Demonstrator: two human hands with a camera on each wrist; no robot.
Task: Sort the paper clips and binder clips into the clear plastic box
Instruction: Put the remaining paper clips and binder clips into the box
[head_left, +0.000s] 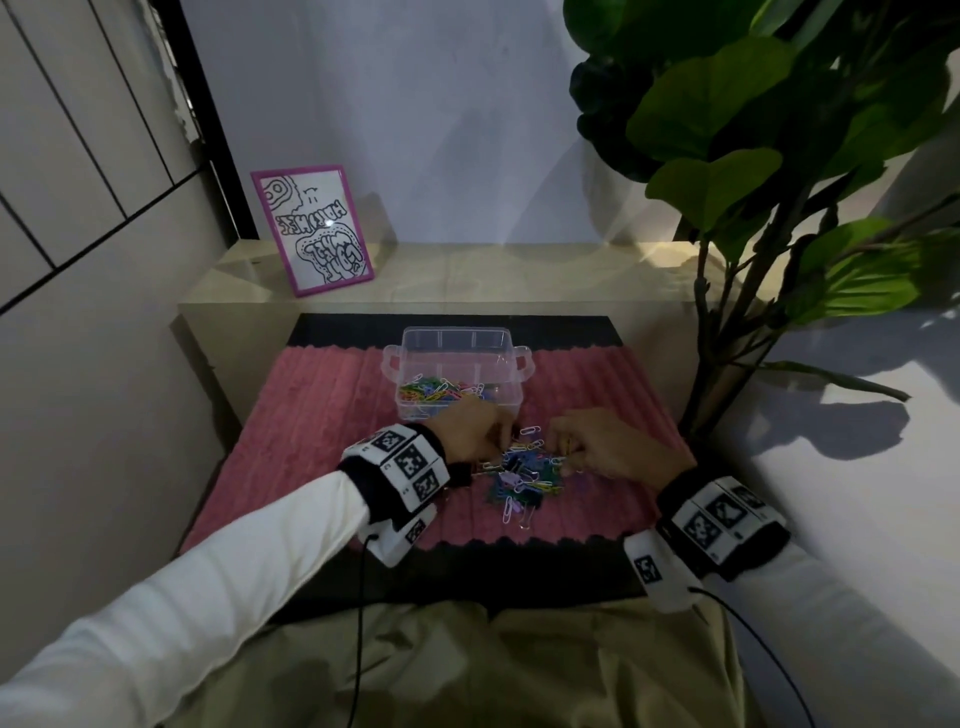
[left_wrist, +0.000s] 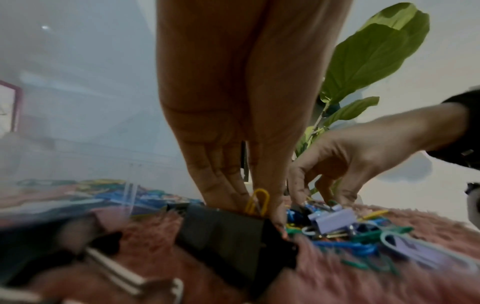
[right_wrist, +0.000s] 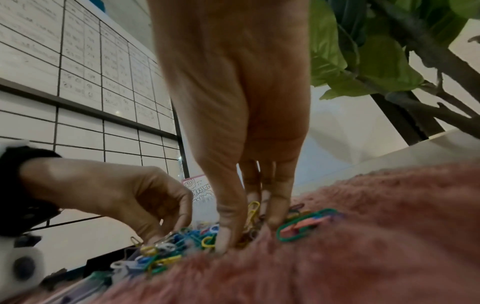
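A heap of coloured paper clips and binder clips (head_left: 524, 475) lies on the pink mat, just in front of the clear plastic box (head_left: 511, 358). The box's front left compartment holds several paper clips (head_left: 431, 391). My left hand (left_wrist: 257, 207) reaches down at the heap's left edge and pinches a yellow paper clip (left_wrist: 257, 201), right behind a large black binder clip (left_wrist: 228, 232). At the heap's right edge my right hand (right_wrist: 249, 230) has its thumb and fingers pressed into the clips, pinching yellow paper clips (right_wrist: 253, 209). A purple binder clip (left_wrist: 335, 220) lies between the hands.
The pink fluffy mat (head_left: 322, 415) lies on a black pad on a low beige table. A framed drawing (head_left: 311, 228) leans on the wall at back left. A large leafy plant (head_left: 753, 156) stands at the right. Green and orange paper clips (right_wrist: 303, 225) lie beside my right fingers.
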